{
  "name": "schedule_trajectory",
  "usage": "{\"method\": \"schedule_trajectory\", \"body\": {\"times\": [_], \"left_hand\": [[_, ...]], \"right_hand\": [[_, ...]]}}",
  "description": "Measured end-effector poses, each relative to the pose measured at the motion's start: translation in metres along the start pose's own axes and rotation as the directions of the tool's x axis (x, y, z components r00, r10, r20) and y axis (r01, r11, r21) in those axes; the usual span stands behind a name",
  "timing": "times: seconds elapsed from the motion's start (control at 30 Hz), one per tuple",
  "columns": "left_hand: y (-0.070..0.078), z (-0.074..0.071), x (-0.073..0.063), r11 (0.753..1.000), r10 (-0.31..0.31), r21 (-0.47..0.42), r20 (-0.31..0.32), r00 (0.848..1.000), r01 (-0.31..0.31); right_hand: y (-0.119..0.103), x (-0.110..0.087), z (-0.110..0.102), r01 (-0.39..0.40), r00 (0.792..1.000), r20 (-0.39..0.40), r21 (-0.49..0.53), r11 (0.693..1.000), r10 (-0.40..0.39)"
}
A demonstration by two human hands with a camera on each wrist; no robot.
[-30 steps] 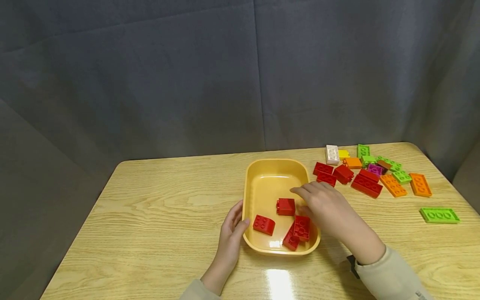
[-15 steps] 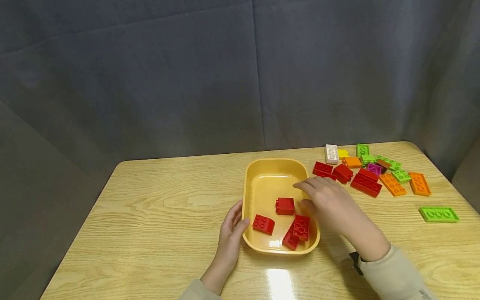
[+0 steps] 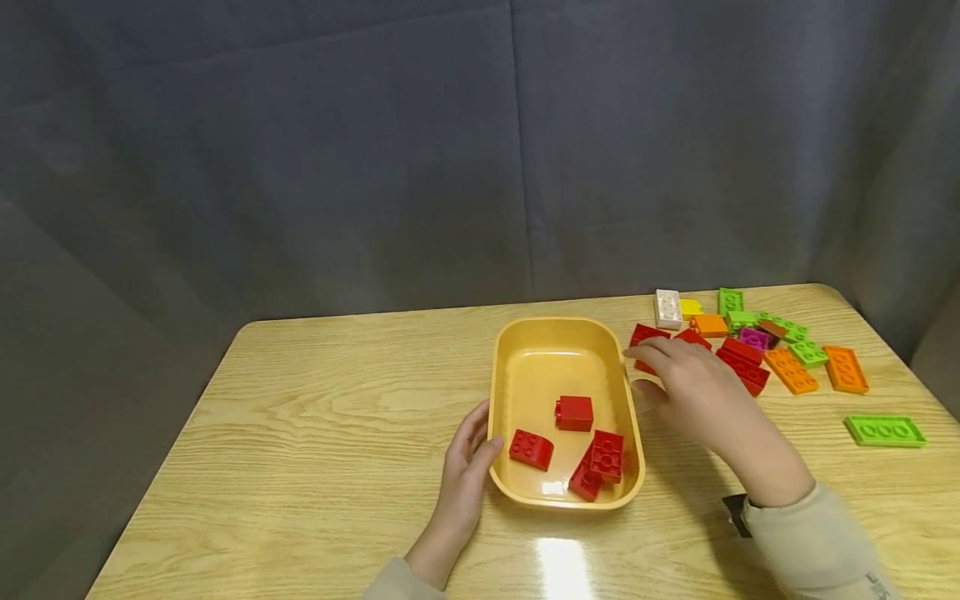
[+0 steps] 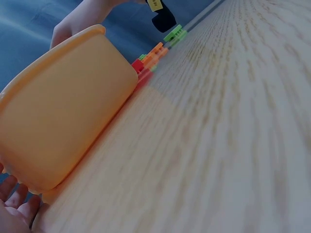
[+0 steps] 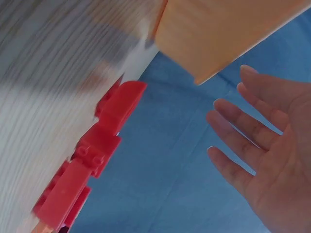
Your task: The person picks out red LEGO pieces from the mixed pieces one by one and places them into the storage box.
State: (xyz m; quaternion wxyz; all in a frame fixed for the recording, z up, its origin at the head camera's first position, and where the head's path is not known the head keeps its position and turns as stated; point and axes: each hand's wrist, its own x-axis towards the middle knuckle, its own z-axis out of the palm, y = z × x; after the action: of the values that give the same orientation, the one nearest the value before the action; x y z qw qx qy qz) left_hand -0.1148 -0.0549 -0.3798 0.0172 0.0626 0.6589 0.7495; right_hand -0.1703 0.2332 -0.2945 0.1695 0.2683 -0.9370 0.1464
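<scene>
Resting on a wood-grain worktop (image 3: 322, 433) before a dark curtain (image 3: 390, 167), yellow tray (image 3: 540, 375) of red blocks (image 3: 574, 413), left hand (image 3: 462, 479) gripping its left side, right hand (image 3: 697, 390) near its right rim, fingers extended

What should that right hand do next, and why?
Probably reach the right hand down to the nearest loose red plastic toy bricks on the wooden table: it is open, holding nothing, near them, and the rounded rectangular yellow plastic tray gripped by the left hand contains four red bricks.
</scene>
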Motion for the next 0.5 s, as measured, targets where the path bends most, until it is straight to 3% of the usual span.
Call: {"method": "schedule_trajectory", "body": {"times": [0.5], "left_hand": [[0.000,0.000,0.000,1.000,0.009,-0.015,0.013,1.000,-0.009]], "right_hand": [[0.029,-0.007,-0.009,-0.136,0.988,0.067,-0.008,0.991,0.136]]}}
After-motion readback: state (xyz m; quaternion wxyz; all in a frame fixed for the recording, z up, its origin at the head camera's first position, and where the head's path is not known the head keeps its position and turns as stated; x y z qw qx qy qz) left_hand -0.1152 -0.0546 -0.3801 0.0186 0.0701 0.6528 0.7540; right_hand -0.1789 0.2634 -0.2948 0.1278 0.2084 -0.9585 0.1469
